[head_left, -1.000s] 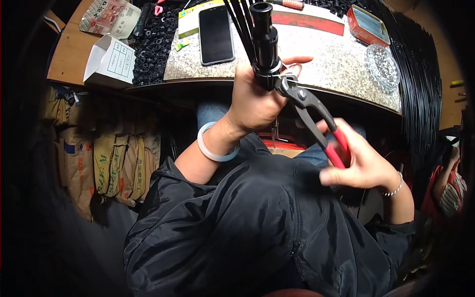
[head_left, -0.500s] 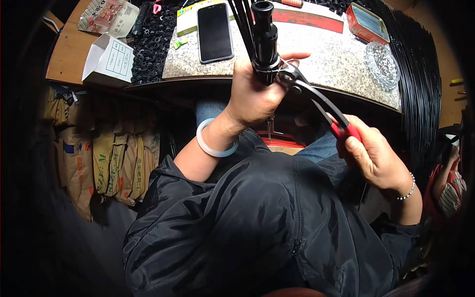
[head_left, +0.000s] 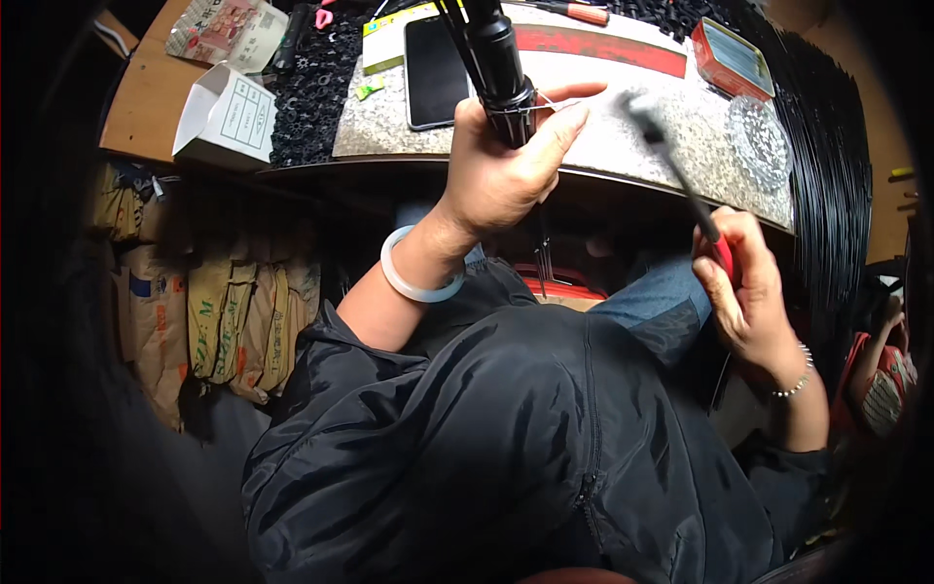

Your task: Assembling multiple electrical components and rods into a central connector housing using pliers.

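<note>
My left hand (head_left: 501, 180) is wrapped round a black umbrella frame (head_left: 494, 63), its tubular shaft tilted and thin ribs running up out of view. A thin silver wire (head_left: 558, 104) sticks out from the notched collar, by my thumb. My right hand (head_left: 747, 292) grips red-handled pincers (head_left: 689, 190) over the front edge of the table. The head of the pincers is blurred by motion and stands apart from the wire; whether its jaws are open is unclear.
On the speckled tabletop (head_left: 389, 131) lie a phone (head_left: 436, 78), a red strip (head_left: 603, 47), a red tin (head_left: 732, 58) and a glass ashtray (head_left: 757, 141). Long black rods (head_left: 827, 165) are bundled at right. A white box (head_left: 229, 112) is at left, above paper sacks (head_left: 156, 311).
The pincers have come off the wire at the collar and swung up and right with my right hand. The umbrella frame has tilted leftward in my left hand.
</note>
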`<state>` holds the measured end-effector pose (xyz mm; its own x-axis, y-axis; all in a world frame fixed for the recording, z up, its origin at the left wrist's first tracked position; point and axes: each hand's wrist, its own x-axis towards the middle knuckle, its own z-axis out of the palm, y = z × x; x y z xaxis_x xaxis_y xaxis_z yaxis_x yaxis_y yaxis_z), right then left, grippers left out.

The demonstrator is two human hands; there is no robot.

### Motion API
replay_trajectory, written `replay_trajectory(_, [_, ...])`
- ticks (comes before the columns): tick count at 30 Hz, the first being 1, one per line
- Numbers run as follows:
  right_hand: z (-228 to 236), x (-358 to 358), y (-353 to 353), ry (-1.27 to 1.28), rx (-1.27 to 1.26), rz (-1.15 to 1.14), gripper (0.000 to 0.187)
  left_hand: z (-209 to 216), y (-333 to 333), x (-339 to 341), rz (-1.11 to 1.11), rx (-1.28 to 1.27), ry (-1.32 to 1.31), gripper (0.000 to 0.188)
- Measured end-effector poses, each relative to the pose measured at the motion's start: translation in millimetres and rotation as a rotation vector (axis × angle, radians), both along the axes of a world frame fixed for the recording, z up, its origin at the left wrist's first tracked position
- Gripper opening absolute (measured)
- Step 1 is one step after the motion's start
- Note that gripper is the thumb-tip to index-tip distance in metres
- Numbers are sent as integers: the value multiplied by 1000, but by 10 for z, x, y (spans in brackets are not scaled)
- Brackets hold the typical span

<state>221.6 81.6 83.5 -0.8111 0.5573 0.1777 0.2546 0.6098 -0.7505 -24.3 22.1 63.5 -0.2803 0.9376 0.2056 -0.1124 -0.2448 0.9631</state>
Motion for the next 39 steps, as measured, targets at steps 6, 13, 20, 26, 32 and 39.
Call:
replay_trajectory(6, [-123, -609, -187, 440, -132, -190, 26, -30, 33, 185, 23, 71, 129, 26])
replay_trajectory(13, [-126, -999, -140, 713, 15, -172, 26, -108, 63, 295, -36, 304, 99, 32])
replay_trajectory(20, [-93, -879, -201, 619, -271, -256, 16, -146, 87, 242, -13, 241, 274, 40])
replay_trajectory(26, [-66, -885, -181, 670, -223, -214, 15, -103, 72, 275, -9, 162, 224, 44])
replay_trajectory(32, [-37, -917, -239, 682, -321, -265, 16, -99, 57, 304, -66, 145, 89, 45])
replay_trajectory(39, [-55, -918, -215, 645, -159, -253, 14, -81, 67, 333, 21, 244, 225, 30])
